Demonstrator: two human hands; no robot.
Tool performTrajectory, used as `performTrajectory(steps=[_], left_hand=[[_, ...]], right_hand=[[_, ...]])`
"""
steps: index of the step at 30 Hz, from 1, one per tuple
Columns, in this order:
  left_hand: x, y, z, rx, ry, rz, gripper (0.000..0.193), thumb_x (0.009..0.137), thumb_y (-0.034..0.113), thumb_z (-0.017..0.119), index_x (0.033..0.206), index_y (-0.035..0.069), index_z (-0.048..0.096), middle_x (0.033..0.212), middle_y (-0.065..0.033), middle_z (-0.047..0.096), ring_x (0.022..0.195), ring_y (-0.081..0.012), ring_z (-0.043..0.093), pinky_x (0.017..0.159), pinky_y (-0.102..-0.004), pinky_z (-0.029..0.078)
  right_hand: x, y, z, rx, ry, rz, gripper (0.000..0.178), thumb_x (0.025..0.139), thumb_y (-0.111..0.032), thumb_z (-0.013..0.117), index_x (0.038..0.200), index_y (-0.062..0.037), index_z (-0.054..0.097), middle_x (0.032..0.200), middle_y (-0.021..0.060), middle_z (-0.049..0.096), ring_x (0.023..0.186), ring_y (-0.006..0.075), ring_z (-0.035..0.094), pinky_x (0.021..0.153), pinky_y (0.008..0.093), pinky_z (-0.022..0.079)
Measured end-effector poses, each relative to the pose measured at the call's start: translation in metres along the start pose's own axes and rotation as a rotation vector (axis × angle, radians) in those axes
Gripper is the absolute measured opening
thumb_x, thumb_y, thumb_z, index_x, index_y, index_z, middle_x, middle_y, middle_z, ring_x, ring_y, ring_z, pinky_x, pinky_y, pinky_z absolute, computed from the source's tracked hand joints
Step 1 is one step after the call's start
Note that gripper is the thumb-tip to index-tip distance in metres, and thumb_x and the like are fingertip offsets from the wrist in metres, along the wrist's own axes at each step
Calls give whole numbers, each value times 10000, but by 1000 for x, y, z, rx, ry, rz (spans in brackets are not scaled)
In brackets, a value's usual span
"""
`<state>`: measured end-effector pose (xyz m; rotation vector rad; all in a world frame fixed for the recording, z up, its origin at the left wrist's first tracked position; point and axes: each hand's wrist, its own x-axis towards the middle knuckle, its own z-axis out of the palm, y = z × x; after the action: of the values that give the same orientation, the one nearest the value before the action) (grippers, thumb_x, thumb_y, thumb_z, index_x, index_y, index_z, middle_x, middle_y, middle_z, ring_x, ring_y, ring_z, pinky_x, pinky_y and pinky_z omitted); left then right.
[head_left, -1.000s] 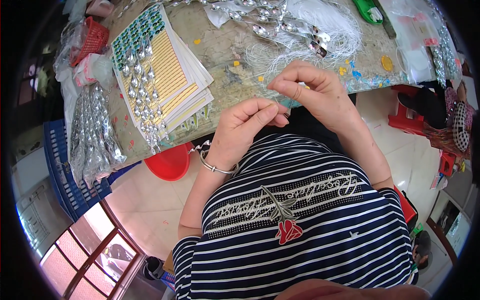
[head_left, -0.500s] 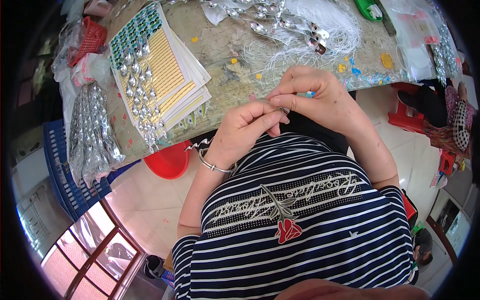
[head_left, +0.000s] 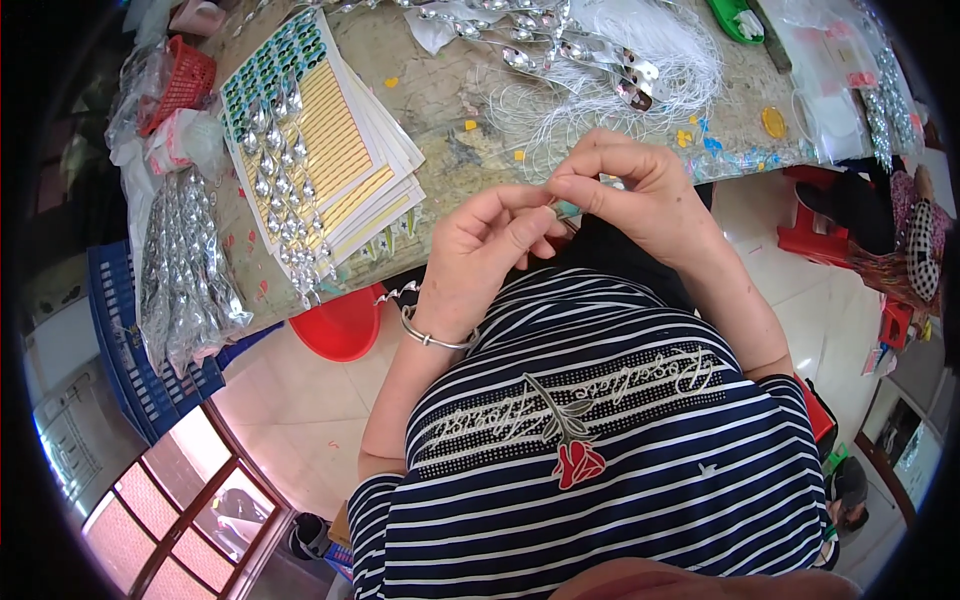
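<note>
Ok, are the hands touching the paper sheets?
No, the left hand and right hand are clear of the paper sheets, which lie to their left.

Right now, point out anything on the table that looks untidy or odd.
The white strings lie in a loose tangle, the printed sheets are stacked unevenly, and small yellow bits are scattered on the worktop.

Your left hand (head_left: pixel 490 240) and right hand (head_left: pixel 635 195): upper centre of frame, thumbs pinched to fingers, tips close together. Both forearms (head_left: pixel 402 385) slant up and inward.
</note>
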<state>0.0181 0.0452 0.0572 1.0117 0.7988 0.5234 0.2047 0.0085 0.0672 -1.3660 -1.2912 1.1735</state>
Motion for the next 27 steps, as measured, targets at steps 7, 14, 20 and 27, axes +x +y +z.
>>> performTrajectory(steps=[7, 14, 20, 27], left_hand=[[1, -1, 6, -67, 100, 72, 101, 857, 74, 627, 939, 19, 645, 776, -40, 655, 585, -27, 503, 488, -153, 319], [-2, -3, -2, -81, 79, 34, 79, 840, 39, 628, 896, -14, 645, 813, -35, 640, 718, -77, 583, 675, -197, 461], [-2, -4, -3, -85, 42, -22, 61, 830, 38, 629, 864, -8, 649, 792, -24, 632, 684, -66, 554, 656, -192, 444], [0, -7, -1, -90, 3, 14, 63, 818, 30, 622, 870, 7, 649, 769, -18, 629, 631, -44, 511, 546, -159, 351]], right_hand=[[-5, 3, 4, 58, 4, 2, 110, 840, -89, 649, 910, -22, 700, 850, 20, 604, 805, 90, 539, 730, 224, 423], [-12, 14, 2, 309, 45, 217, 253, 937, -208, 532, 997, -6, 672, 893, 10, 598, 821, 78, 519, 768, 226, 422], [-23, 17, 2, 371, 6, 285, 280, 943, -226, 521, 1036, 2, 654, 920, 7, 603, 827, 74, 521, 780, 223, 428], [-20, 6, 5, 464, 8, 340, 194, 902, -140, 578, 1009, -5, 667, 919, 21, 609, 848, 87, 557, 794, 223, 440]])
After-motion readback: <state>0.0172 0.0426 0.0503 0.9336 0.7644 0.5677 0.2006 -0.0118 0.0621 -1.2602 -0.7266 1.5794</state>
